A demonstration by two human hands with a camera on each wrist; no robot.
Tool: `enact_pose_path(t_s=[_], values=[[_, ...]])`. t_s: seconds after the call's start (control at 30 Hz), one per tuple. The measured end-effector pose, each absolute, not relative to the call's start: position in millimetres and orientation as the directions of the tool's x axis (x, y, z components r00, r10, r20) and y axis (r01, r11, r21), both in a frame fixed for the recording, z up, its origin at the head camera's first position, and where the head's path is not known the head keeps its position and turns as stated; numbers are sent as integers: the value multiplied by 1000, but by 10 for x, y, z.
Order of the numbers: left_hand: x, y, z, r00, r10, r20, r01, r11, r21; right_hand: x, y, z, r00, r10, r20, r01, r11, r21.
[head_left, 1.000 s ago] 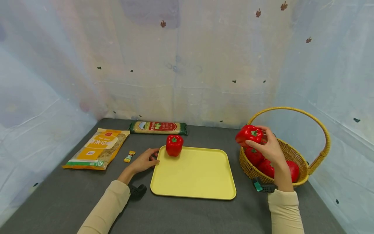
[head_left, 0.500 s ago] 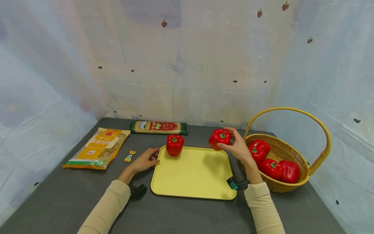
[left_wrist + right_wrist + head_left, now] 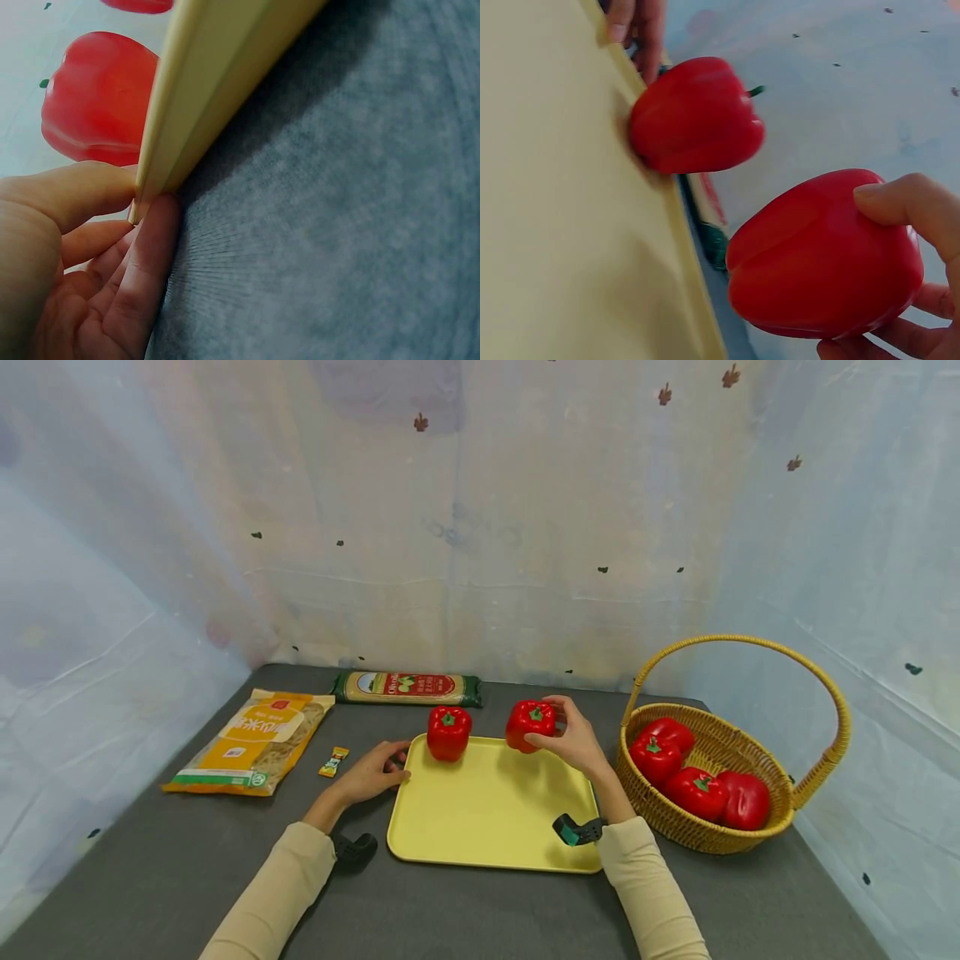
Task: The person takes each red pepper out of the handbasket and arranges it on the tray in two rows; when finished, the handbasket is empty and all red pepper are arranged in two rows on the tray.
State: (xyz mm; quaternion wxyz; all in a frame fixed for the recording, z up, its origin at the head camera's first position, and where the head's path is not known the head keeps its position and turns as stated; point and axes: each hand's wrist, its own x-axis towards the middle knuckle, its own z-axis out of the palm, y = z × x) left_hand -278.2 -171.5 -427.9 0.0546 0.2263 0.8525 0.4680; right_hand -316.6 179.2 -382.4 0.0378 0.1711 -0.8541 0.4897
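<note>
My right hand holds a glossy red bell pepper over the far right part of the yellow tray. In the right wrist view, thumb and fingers grip that held pepper by its sides, and a gap shows between it and the tray. Another red bell pepper stands upright on the tray's far left corner, green stem up. At the tray's left edge, my left hand pinches the rim; the left wrist view shows the thumb on one side and fingers beneath.
To the right stands a wicker basket with a tall handle, holding several red peppers. A green-ended noodle packet lies behind the tray. On the left are a yellow food bag and a small wrapped candy.
My right hand has carried the pepper leftward from above the basket to over the tray, and turned it more upright. The left hand has stayed at the tray's edge.
</note>
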Motion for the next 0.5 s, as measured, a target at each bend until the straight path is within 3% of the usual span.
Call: enact_pose_path(t_s=[0.5], values=[[-2781,-1715,-4275,-893,437,110,329,466,821,-3324,1564,-4104,-935,-268,232,-342,511,-789]])
